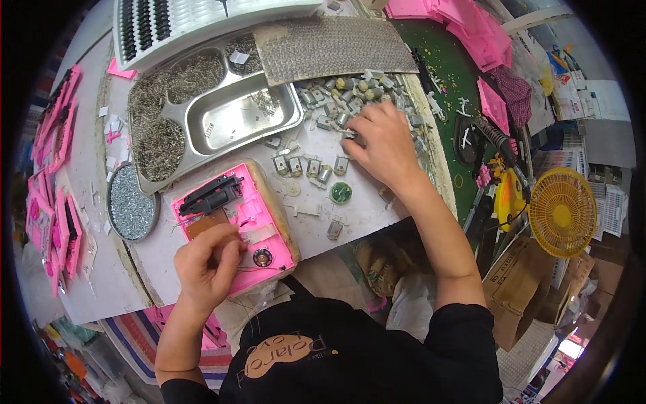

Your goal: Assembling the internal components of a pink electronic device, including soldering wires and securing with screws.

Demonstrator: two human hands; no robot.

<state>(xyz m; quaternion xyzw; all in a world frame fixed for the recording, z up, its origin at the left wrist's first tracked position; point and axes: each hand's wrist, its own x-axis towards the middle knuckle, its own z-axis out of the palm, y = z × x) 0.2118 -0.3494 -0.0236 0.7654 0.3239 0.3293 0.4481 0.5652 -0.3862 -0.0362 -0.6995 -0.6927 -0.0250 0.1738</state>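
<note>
My left hand (210,264) is curled over the near left part of a pink plastic casing (253,207), its fingers closed; what they hold, if anything, is hidden. Inside the casing sit a black mechanism (214,196), a brown circuit board (204,224) and a round black part with a copper-coloured middle (262,257). Farther right, my right hand (383,143) reaches to the edge of a pile of small silver motors (330,108). Its thumb and fingers close around one motor (352,137), partly covered by them. Several loose motors (313,167) lie between the casing and that hand.
A compartmented metal tray (225,131) with many small springs stands behind the casing. Left of it is a round dish of small metal pieces (133,203). A ribbed grey board (333,50) lies beyond the motors. Pink casings (57,215) stack at left; a yellow fan (562,213) stands right.
</note>
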